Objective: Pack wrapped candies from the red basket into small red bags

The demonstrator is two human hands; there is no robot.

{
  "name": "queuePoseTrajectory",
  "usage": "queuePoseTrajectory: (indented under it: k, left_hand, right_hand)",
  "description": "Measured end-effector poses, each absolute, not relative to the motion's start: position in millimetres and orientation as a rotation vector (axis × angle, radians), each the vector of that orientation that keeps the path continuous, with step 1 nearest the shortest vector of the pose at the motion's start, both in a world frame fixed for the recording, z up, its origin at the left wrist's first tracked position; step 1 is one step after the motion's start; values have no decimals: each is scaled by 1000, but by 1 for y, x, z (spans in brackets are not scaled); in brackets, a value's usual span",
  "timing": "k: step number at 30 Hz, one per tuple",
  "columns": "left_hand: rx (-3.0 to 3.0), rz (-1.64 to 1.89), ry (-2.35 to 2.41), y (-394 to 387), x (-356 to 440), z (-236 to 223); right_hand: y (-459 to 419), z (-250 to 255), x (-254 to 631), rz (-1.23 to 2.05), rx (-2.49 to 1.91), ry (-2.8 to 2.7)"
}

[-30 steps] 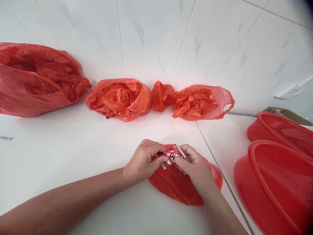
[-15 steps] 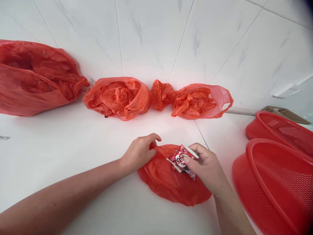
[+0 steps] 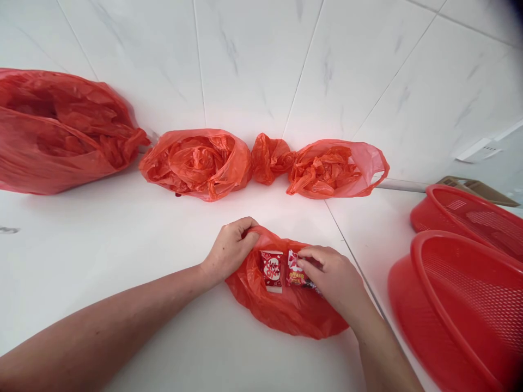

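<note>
A red plastic bag [image 3: 281,318] lies on the white surface in front of me. My left hand [image 3: 235,246] pinches the bag's upper left edge between thumb and fingers. A small red and white snack packet [image 3: 272,271] rests flat at the bag, just right of my left hand. Beside it is a second snack packet [image 3: 295,275], pink and red with yellow lettering. My right hand [image 3: 337,277] has its thumb and index finger on the top of this packet and covers its right part. Something dark and shiny shows under my right fingers.
Along the tiled wall stand a large red bag [image 3: 53,158] at far left, two smaller red bags [image 3: 196,163] [image 3: 327,169], and a knotted bit of red plastic [image 3: 267,158] between them. Red perforated baskets [image 3: 412,283] [image 3: 433,209] stand at right, near a brown tray [image 3: 476,190].
My left hand has gone from the red packet to the bag's edge and drawn it up. The red packet has left my right hand and lies at the bag; my right hand is on another packet.
</note>
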State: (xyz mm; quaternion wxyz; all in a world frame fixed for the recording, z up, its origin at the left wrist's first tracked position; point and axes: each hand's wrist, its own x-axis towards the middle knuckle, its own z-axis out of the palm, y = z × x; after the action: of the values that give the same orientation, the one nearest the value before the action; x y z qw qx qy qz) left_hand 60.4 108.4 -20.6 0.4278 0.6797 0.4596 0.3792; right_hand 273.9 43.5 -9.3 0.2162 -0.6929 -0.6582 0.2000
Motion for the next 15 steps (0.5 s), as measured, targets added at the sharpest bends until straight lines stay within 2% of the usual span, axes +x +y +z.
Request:
queuePoseTrajectory:
  k: [11, 15]
  left_hand:
    - [1689, 887, 1148, 112, 58, -24]
    - [1745, 885, 1123, 112, 57, -23]
  right_hand:
    - [43, -7, 276, 328, -1925, -1831]
    - [41, -5, 280, 212, -2067, -1871]
